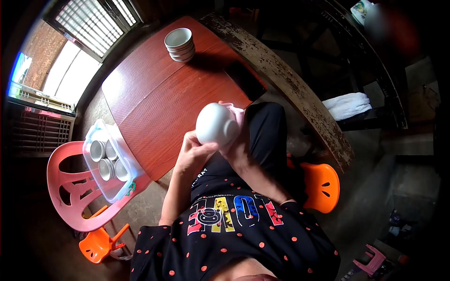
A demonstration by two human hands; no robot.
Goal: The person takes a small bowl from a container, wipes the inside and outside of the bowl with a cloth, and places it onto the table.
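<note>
Two hands of yours meet over the near edge of the table [145, 107], bringing one pale bowl [213, 124] between them, tipped on its side with its foot toward your right. Your left hand [190, 152] has its fingers closed on the bowl, thumb along the outer wall, probably to keep it steady. Your right hand [229, 151] is at the foot side with a pink cloth [238, 115]; bowl and cloth cover those fingers, so you cannot tell how far they close. A bowl stack [182, 49] rests toward the table's far end, presumably nested to save room. Left of the table, a chair [57, 164] bears a clear tub [119, 192] with more bowls [106, 169], apparently kept within reach. The bowl's inside is hidden, and the dark slab [244, 80] at the table's right edge is hard to make out.
</note>
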